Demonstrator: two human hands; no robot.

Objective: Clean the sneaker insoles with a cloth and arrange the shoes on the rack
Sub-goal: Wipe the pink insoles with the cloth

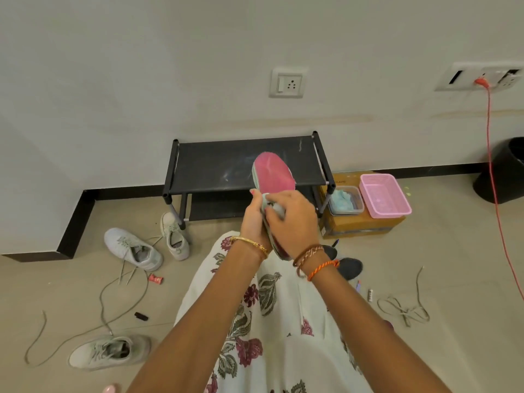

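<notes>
Gripping pink insole (273,174) from beneath, left hand (253,219); right hand (293,219) pressing grey cloth (276,207) onto it.

The camera on my head looked forward and down, close over my forearms, toward the black fabric-topped shoe rack (243,165).

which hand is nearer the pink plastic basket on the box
Right. The right hand is on the pink insole, on the side toward the pink plastic basket; the left hand grips the insole's far side.
</notes>
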